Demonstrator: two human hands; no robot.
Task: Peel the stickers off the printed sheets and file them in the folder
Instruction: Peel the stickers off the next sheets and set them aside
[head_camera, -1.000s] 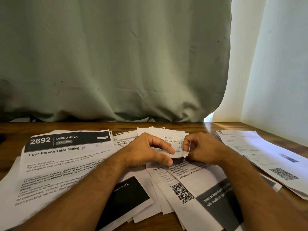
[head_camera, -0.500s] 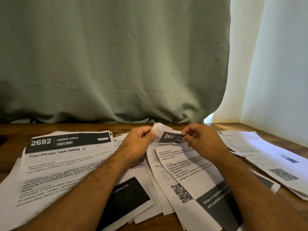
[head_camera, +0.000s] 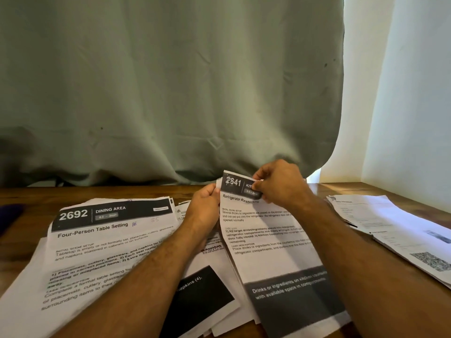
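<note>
The "2641" sheet (head_camera: pixel 266 240) was raised at its far end above the pile of printed sheets (head_camera: pixel 117 245) on the wooden table (head_camera: pixel 22 198), with its near end lying on the pile. The left hand (head_camera: pixel 203 209) gripped the sheet's left edge near the top. The right hand (head_camera: pixel 278 184) pinched at the dark header band, right of the number, with curled fingers; a sticker there could not be made out. The step in hand appeared to be peeling: one hand steadying, the other working at the header. The next move would call for a slow pull along the paper, with the left hand holding firm so the sheet would not tear. A second stack (head_camera: pixel 395 230) lay to the right. No folder was in view.
</note>
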